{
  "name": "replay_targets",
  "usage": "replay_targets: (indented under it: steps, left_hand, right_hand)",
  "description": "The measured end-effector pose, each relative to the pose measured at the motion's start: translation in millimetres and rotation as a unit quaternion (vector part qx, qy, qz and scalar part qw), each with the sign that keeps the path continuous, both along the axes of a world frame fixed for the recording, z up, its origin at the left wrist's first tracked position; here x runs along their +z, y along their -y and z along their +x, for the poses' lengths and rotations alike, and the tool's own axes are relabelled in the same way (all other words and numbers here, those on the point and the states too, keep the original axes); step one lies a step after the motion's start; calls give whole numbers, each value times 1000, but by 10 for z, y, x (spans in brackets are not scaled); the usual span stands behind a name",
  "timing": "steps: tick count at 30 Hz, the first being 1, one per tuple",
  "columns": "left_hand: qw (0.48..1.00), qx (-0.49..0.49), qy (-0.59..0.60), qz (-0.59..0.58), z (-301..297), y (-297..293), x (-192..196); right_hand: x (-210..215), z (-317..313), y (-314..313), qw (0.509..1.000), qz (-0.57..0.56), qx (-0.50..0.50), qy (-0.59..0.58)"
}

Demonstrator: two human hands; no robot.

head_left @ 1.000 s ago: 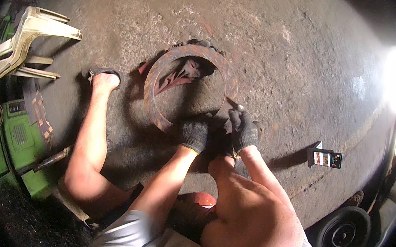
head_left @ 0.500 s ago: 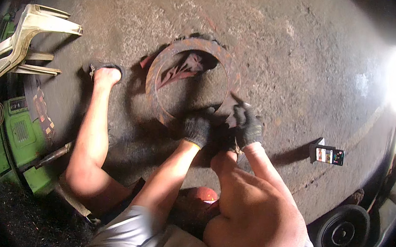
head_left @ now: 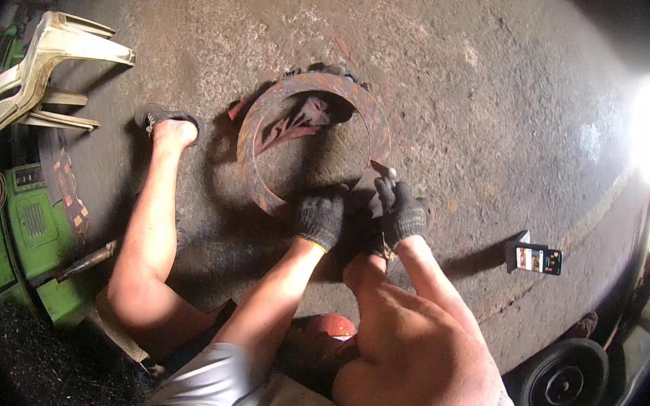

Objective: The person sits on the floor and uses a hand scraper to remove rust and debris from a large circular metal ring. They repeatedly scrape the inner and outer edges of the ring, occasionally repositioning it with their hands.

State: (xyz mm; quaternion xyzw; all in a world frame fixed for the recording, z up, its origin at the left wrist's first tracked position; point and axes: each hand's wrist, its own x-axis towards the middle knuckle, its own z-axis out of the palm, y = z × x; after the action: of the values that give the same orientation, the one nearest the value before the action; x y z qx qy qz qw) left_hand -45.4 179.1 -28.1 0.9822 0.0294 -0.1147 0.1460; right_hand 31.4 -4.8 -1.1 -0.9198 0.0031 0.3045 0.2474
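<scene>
A flat, rust-mottled metal ring [head_left: 250,135] lies in front of me, its far side raised on dark lumpy things [head_left: 324,69]. My left hand [head_left: 319,216], in a dark knit glove, is closed over the ring's near edge; its fingertips are hidden. My right hand [head_left: 401,213], gloved alike, grips a flat, thin, greyish-brown piece [head_left: 367,187] against the ring's near right side. Its kind is hard to make out, and a dark corner of it sticks out past the fingers. Through the ring shows a red and dark piece [head_left: 295,126].
A pale plastic chair [head_left: 62,48] lies tipped over at the far left, above a green machine [head_left: 31,210]. On the right a phone [head_left: 539,260] stands on a holder, and a wheel [head_left: 563,384] is behind it. A red rounded object [head_left: 331,326] sits between my legs.
The ring's far edge has come slightly nearer. My right hand has shifted a little left with the flat piece, which has turned slightly. My left hand stays at the near edge.
</scene>
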Motion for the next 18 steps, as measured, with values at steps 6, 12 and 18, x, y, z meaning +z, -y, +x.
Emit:
replay_targets:
  steps: [6,12,18]
  left_hand:
    - [999,34,3,-9,71,-25,-57]
    - [1000,26,14,-5,-44,-22,-191]
    - [999,30,11,-7,-13,-32,-167]
  right_hand:
    - [166,-36,-2,994,103,-29,5]
    - [103,-23,-44,998,58,-12,-9]
    - [124,-40,-13,997,59,-7,46]
